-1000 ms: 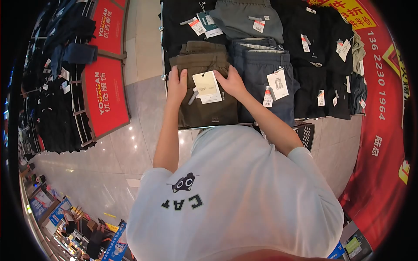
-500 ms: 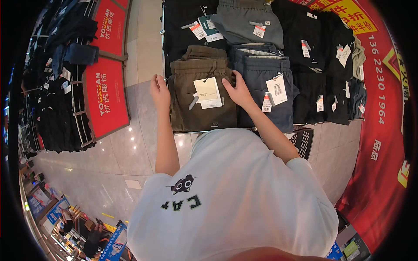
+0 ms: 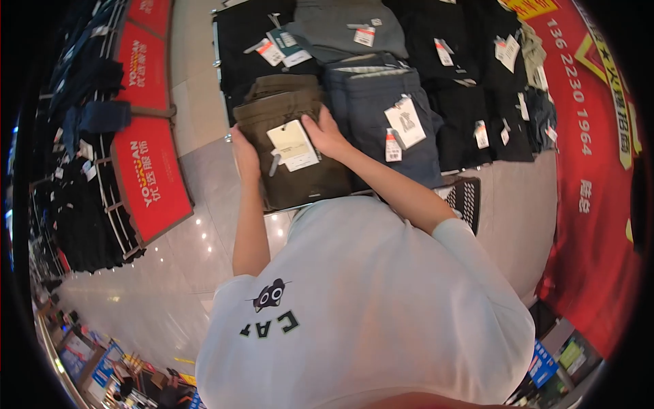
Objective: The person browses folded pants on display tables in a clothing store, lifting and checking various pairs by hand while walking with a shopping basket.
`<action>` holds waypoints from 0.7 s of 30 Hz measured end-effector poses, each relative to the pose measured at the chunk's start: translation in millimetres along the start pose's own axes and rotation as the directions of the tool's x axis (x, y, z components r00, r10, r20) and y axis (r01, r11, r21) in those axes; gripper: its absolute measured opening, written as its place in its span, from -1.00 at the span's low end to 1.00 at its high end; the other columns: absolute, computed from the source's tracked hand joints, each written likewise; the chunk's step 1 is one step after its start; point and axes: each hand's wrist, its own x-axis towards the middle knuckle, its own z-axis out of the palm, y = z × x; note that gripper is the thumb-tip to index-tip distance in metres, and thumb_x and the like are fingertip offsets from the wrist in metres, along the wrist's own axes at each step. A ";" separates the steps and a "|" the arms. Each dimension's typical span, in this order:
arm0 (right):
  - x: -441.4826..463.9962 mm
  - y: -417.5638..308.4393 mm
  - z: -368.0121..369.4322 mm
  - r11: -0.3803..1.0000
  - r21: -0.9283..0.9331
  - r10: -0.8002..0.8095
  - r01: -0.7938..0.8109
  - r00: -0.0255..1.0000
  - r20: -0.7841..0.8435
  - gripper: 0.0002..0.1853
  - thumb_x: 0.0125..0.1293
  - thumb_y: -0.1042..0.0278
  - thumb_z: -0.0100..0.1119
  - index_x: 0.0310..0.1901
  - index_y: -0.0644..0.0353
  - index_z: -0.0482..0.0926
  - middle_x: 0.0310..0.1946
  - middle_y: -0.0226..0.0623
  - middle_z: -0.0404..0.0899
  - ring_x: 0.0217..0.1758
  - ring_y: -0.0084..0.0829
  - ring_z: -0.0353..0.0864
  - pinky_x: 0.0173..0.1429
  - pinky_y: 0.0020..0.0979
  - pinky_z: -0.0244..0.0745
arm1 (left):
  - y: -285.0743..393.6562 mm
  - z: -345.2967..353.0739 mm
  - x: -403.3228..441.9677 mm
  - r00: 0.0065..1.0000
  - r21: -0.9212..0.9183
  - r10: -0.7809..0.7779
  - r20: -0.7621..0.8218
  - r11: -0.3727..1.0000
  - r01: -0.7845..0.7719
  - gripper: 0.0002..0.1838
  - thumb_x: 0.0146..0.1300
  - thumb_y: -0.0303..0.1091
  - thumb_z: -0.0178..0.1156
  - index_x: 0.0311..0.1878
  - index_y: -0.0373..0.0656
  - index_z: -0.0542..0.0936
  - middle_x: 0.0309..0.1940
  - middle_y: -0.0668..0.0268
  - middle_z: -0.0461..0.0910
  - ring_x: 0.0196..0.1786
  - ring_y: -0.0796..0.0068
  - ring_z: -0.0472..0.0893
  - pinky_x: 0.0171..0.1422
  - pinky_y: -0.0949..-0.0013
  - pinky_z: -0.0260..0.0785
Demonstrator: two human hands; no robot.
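A folded pair of brown trousers [image 3: 310,185] with a drawstring waist lies on the display table, a cream paper tag [image 3: 289,139] hanging on its front. My left hand [image 3: 246,153] presses along the left side of the trousers, its fingertips near the waistband. On the other side my right hand [image 3: 327,136] grips the edge, thumb on top beside the tag and fingers curled down at the side, partly hidden. Folded navy trousers [image 3: 368,102] with white tags lie just right of my right hand. Grey trousers [image 3: 334,31] are behind them.
Black folded garments [image 3: 453,112] with price tags fill the table's right part. A clothes rack with red signs [image 3: 153,170] stands at left across a tiled floor [image 3: 197,238]. A red banner [image 3: 579,225] hangs at right. A black perforated item [image 3: 465,201] shows below the table edge.
My left hand has come in from beside the table onto the left side of the brown trousers. My right hand stays at their right side. The view has shifted and tilted.
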 end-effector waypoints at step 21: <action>-3.4 10.6 27.3 0.984 -0.045 0.175 -0.173 0.984 0.042 -0.10 0.50 -0.32 -0.46 0.52 0.40 -0.13 0.54 0.24 -0.12 0.63 0.07 -0.13 0.63 -0.18 -0.18 | -24.0 -24.4 -31.3 0.956 -0.057 -0.291 0.012 0.955 0.292 -0.16 0.54 0.24 -0.42 0.55 -0.34 0.05 0.57 0.04 0.05 0.61 0.17 0.03 0.63 0.25 -0.15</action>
